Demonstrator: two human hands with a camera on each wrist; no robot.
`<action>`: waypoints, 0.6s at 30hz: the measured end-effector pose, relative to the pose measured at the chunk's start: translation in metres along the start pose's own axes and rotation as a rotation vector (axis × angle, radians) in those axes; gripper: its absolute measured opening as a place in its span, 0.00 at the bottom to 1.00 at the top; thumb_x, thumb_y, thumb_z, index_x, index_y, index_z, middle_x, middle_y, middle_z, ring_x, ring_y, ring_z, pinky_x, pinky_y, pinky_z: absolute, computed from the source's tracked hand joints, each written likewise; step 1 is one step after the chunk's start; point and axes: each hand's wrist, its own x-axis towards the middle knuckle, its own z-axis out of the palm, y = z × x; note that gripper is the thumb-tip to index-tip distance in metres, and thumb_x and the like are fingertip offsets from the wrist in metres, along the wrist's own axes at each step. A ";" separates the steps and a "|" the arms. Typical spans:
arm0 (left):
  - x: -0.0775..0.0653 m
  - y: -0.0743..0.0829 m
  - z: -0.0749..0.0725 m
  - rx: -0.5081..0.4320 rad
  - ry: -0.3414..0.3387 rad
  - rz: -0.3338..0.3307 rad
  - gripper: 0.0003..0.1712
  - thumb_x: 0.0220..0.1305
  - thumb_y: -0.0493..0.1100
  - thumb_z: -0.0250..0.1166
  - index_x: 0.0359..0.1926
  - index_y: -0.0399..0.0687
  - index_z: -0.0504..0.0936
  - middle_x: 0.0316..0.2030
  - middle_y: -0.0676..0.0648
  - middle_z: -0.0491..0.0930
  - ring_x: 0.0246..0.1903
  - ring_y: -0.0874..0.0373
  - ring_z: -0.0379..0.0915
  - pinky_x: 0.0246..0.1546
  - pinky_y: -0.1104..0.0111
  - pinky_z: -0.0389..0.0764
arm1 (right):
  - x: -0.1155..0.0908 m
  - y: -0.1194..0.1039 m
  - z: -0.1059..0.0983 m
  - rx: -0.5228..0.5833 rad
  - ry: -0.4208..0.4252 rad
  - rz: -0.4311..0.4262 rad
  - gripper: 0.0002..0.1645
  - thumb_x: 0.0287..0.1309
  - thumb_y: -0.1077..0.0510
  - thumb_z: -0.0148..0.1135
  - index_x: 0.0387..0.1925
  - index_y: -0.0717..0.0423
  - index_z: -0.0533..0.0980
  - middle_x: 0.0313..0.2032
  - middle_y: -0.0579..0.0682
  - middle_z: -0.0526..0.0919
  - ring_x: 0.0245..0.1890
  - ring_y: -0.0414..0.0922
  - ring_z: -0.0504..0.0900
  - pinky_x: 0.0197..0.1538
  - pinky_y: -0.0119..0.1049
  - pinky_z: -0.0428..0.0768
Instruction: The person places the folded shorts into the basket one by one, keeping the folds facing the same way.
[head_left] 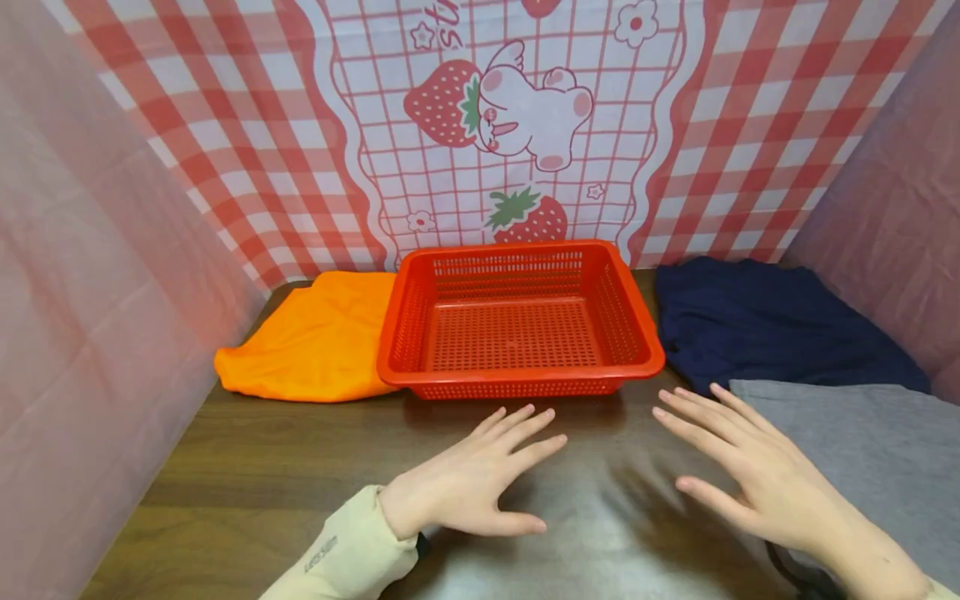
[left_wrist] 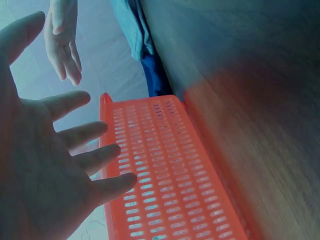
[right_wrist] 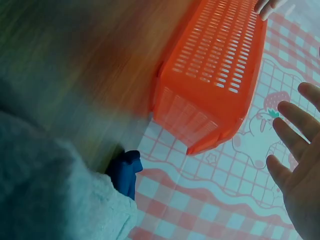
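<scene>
A red plastic basket (head_left: 517, 377) with slotted walls stands on the table against the back cloth, with nothing in it. My left hand (head_left: 480, 483) hovers in front of the basket, fingers spread and holding nothing. To its right, my right hand (head_left: 765, 475) is also held above the table with spread fingers, near a folded grey cloth (head_left: 885, 450). Both palms show bare in the wrist views. An orange cloth (head_left: 315, 342) lies left of the basket, its right edge partly hidden by the rim. Behind the grey cloth on the right lies a navy blue cloth (head_left: 772, 325).
The brown wooden table (head_left: 247, 467) runs up to a red-and-white checked cloth wall (head_left: 255, 125) with strawberry prints. Pale pinkish sheets (head_left: 97, 250) hang at the left and right sides.
</scene>
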 end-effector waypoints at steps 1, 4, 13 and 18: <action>0.001 0.000 0.001 0.001 -0.001 0.000 0.47 0.55 0.72 0.48 0.70 0.57 0.48 0.71 0.49 0.42 0.69 0.52 0.36 0.65 0.52 0.51 | -0.001 0.000 0.000 -0.001 0.001 0.001 0.34 0.59 0.37 0.49 0.55 0.60 0.72 0.58 0.53 0.72 0.61 0.46 0.65 0.69 0.41 0.47; 0.004 0.002 0.002 0.003 -0.007 -0.003 0.48 0.55 0.72 0.48 0.70 0.58 0.46 0.71 0.49 0.42 0.69 0.52 0.37 0.65 0.52 0.50 | -0.003 0.002 -0.001 -0.008 -0.001 0.014 0.35 0.59 0.37 0.49 0.55 0.60 0.72 0.58 0.53 0.72 0.61 0.45 0.65 0.69 0.40 0.47; 0.012 0.006 0.007 0.013 -0.023 0.014 0.48 0.55 0.73 0.48 0.70 0.57 0.47 0.70 0.48 0.45 0.69 0.52 0.39 0.66 0.54 0.47 | -0.014 0.006 -0.007 -0.052 -0.037 0.086 0.35 0.56 0.36 0.53 0.57 0.56 0.72 0.58 0.48 0.72 0.63 0.44 0.63 0.69 0.39 0.47; 0.018 0.009 0.010 0.007 -0.030 0.029 0.47 0.56 0.73 0.47 0.70 0.56 0.48 0.70 0.49 0.45 0.69 0.53 0.39 0.66 0.54 0.48 | -0.018 0.008 -0.009 -0.079 -0.036 0.097 0.36 0.56 0.35 0.51 0.57 0.55 0.71 0.58 0.46 0.72 0.63 0.42 0.62 0.69 0.39 0.47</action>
